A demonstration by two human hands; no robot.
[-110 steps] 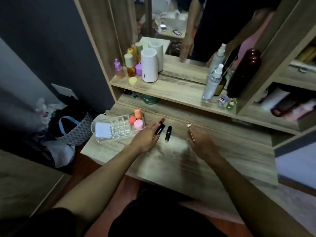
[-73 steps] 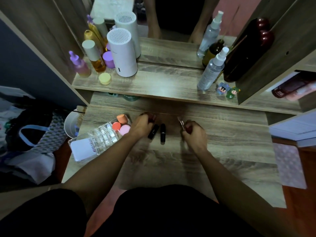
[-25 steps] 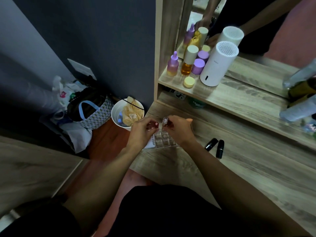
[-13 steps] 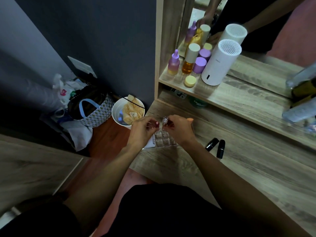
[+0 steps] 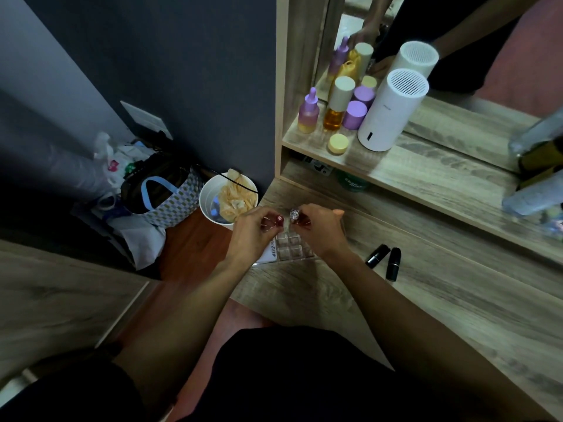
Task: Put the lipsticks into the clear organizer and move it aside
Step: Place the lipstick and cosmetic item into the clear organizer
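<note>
Red lipstick (image 5: 279, 219) being pinched by left hand (image 5: 254, 231), clear-capped lipstick (image 5: 294, 214) by right hand (image 5: 316, 229), above clear organizer (image 5: 291, 249) at desk edge (image 5: 274, 284). Risk: organizer being nudged off, cells being missed.

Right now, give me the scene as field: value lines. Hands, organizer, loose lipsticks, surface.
left hand: over the organizer, pinching a red-topped lipstick
right hand: over the organizer, pinching a clear-capped lipstick
clear organizer: on the desk's left end, partly hidden under both hands
loose lipsticks: two black lipsticks lying on the desk, right of the organizer
surface: wooden desk
task state: two still out, organizer not yet moved
</note>
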